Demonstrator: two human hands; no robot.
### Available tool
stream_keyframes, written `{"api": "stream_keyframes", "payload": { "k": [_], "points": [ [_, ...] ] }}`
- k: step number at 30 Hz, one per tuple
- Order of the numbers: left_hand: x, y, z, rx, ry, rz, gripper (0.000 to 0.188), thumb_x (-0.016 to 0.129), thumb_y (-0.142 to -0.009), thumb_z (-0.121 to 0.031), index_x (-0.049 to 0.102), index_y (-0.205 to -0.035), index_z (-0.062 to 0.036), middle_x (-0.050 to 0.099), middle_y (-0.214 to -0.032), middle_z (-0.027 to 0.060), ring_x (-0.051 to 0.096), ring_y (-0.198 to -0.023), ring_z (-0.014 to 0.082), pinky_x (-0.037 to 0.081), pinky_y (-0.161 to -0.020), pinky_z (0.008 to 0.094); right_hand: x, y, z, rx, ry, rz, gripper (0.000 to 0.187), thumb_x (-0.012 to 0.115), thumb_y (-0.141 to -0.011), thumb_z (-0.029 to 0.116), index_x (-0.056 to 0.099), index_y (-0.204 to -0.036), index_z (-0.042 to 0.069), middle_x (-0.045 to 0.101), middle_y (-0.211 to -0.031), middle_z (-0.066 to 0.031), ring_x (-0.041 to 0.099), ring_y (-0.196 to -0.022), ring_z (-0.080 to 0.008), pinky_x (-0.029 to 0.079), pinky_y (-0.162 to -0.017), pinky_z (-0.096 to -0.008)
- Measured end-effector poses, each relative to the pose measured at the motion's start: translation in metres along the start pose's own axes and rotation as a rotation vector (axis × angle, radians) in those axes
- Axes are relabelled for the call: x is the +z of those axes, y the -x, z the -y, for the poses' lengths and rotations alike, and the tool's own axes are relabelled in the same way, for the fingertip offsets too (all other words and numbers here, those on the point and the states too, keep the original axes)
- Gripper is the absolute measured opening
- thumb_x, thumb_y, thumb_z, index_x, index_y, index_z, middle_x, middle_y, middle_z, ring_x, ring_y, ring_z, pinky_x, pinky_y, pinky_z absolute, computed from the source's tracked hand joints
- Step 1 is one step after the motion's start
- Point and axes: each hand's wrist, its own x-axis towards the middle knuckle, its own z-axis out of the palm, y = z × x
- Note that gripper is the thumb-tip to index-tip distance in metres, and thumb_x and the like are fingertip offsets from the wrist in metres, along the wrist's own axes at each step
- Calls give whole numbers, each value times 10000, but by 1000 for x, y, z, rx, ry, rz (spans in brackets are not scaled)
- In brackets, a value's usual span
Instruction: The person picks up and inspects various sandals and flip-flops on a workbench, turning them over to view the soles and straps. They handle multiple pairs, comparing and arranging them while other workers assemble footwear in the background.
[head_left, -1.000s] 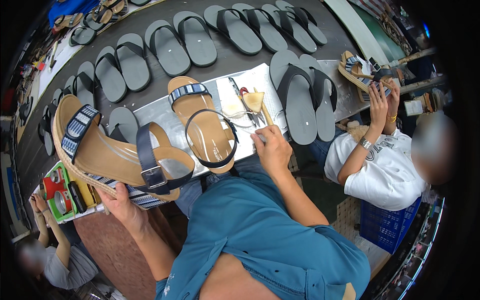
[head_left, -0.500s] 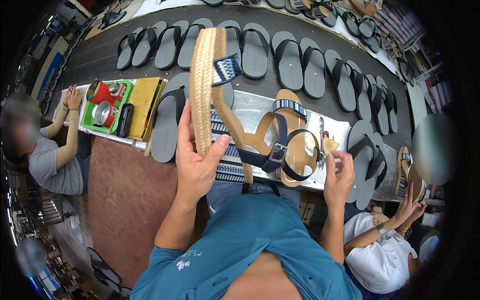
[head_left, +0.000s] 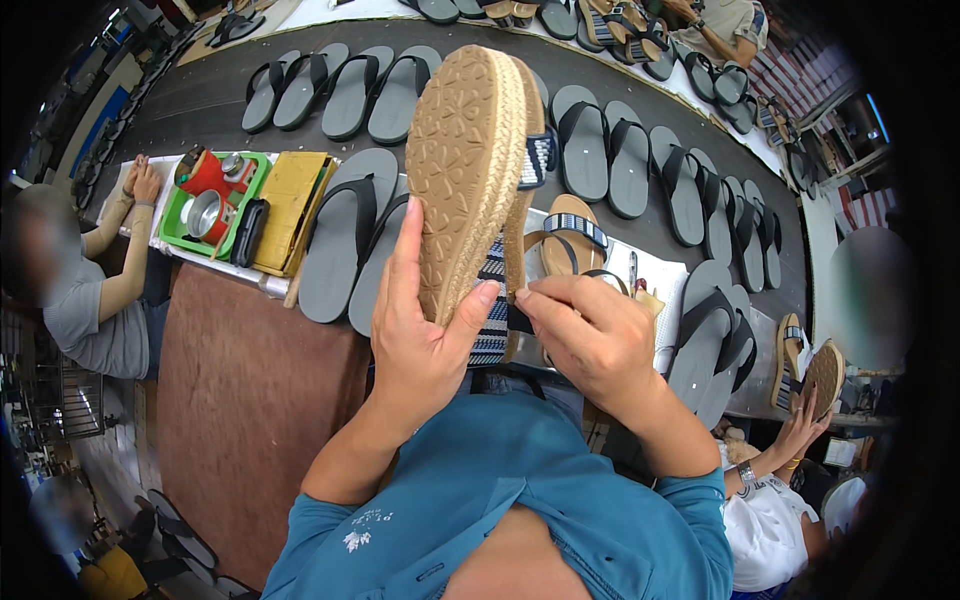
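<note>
My left hand (head_left: 425, 325) grips a wedge sandal (head_left: 460, 180) raised upright, its tan patterned outsole and braided rope edge facing me. A blue-and-white woven toe strap (head_left: 538, 158) shows at its side. My right hand (head_left: 590, 335) is closed in a pinch against the sandal's side edge, and whatever sits between its fingertips is too small or hidden to name. Behind it lies the second sandal (head_left: 565, 245), insole up, partly covered by my right hand. A cream-yellow scrap (head_left: 652, 302) and a pen-like tool (head_left: 633, 268) rest on white paper (head_left: 668, 275) beside it.
Grey flip-flops (head_left: 585, 145) with black straps line the dark conveyor (head_left: 215, 105) ahead. To the left are a green tray (head_left: 190, 240) with red-and-metal containers, a black case (head_left: 250, 232) and a yellow board (head_left: 290, 205). Co-workers sit left and right; the right one holds a sandal (head_left: 825, 378).
The held sandal has turned from edge-on to show its outsole. My right hand has left the cream-yellow scrap and moved left to the sandal's edge.
</note>
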Motion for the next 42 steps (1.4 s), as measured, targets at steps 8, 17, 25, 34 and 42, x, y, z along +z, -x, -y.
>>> {"api": "stream_keyframes", "payload": {
  "k": [8,17,25,34,42],
  "points": [
    [6,-6,7,-101,121,4,767,688,-909,-171,245,-1478,89,474,-1386,237,520,-1241,261,424,-1020,347,-13,2,3,34,-40,56,281,731,-709,46,694,-987,33,683,-1029,-73,640,-795,-222,513,-641,-315],
    [11,-6,6,-60,39,57,776,694,-903,-158,239,-1485,81,519,-1342,228,545,-1209,245,433,-1005,338,6,-9,2,542,-357,-61,200,779,-785,128,701,-940,29,677,-746,-73,648,-634,-191,498,-601,-309],
    [17,-3,56,-326,572,57,511,591,-979,-168,325,-1388,-17,610,-1079,82,612,-1000,116,515,-839,264,-25,21,-31,696,-517,-369,224,660,-910,77,658,-1125,12,659,-1054,-67,607,-893,-99,500,-688,-229],
    [47,25,146,-923,1045,30,415,476,-1024,-263,485,-1354,-11,611,-1255,139,629,-1097,231,531,-944,375,-27,155,-33,1285,-958,247,823,764,-832,110,292,-1498,7,406,-1446,-191,473,-1276,-253,528,-920,-352],
    [36,19,134,-591,582,-242,354,499,-1026,-152,490,-1344,1,572,-1274,118,535,-1176,148,426,-990,278,58,142,-36,1445,-962,-288,394,540,-994,339,649,-1106,-22,668,-949,-60,599,-874,-111,475,-772,-265]
  ]
}}
